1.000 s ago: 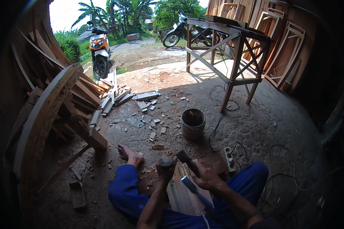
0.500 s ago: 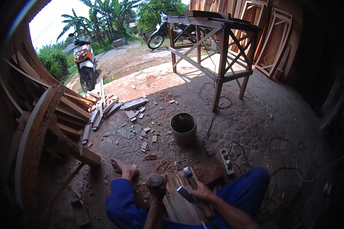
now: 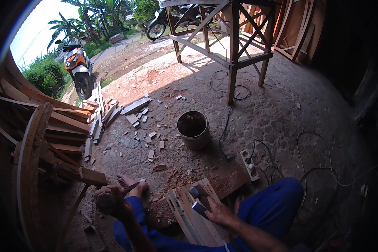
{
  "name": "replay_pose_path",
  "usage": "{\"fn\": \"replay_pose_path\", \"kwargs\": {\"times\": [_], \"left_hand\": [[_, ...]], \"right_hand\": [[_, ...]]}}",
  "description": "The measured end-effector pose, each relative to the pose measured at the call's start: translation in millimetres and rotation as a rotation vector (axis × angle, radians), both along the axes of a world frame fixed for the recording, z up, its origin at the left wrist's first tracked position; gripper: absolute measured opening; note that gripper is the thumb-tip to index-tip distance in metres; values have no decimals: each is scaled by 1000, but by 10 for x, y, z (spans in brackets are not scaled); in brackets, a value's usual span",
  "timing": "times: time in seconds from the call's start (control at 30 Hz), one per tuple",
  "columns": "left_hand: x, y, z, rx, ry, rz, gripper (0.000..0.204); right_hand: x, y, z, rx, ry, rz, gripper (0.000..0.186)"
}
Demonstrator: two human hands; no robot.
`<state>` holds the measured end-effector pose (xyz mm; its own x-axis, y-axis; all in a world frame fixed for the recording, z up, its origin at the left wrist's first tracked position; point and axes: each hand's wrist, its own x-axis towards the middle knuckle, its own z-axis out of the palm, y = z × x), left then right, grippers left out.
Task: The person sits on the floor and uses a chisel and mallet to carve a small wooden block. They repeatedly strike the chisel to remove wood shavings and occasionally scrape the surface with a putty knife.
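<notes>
Before the lap: pale boards (image 3: 185,212), side by side, near ends at the blue trousers (image 3: 275,203), far ends over a low wooden block (image 3: 231,178).
Long axis of boards: ran outward from the body, far ends canted to the person's left.
Right hand (image 3: 221,213): the nearer hand, over the right side of the boards; fingers bent over the hammer (whether clamped on it or merely resting, one could not tell).
Hammer (image 3: 195,192): head above the boards, beyond the fingers and to their left; handle partly hidden under the hand.
Bright-tipped tool (image 3: 200,208): just beside the hammer, on its near side; tip toward the far left, rear part hidden by the hand.
Left hand (image 3: 114,203): well apart from the boards, to their left; fingers clamped on a pointed tool.
Pointed tool (image 3: 132,187): dark, slim, its tip aimed right and outward, in front of the bare foot (image 3: 124,180) as viewed.
Bucket (image 3: 194,143): upright on the floor, beyond the block.
Power strip (image 3: 250,166): on the floor, right of the block.
</notes>
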<state>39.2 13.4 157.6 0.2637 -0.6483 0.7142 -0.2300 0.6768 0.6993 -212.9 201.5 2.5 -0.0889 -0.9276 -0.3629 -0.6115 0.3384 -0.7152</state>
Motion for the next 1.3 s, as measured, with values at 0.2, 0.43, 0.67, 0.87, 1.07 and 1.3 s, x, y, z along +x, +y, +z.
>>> {"fn": "replay_pose_path", "kwargs": {"times": [0.2,0.43,0.67,0.87,1.07,1.3], "left_hand": [[256,-143,-442,14,87,16,20],[-232,-138,-767,284,383,243,14],[-193,-182,-670,365,-175,-104,23],[-512,-271,-754,366,-322,-79,30],[-387,-104,-997,402,-88,-164,33],[-543,51,-1134,391,-197,-261,34]], "right_hand": [[30,-83,44,-3,223,83,64],[-82,-68,-78,-20,228,69,64],[-19,-141,-23,74,178,140,65],[-47,-160,-204,87,117,74,75],[-50,-201,-169,-23,-224,-77,70],[7,-285,245,240,-623,-290,52]]}}
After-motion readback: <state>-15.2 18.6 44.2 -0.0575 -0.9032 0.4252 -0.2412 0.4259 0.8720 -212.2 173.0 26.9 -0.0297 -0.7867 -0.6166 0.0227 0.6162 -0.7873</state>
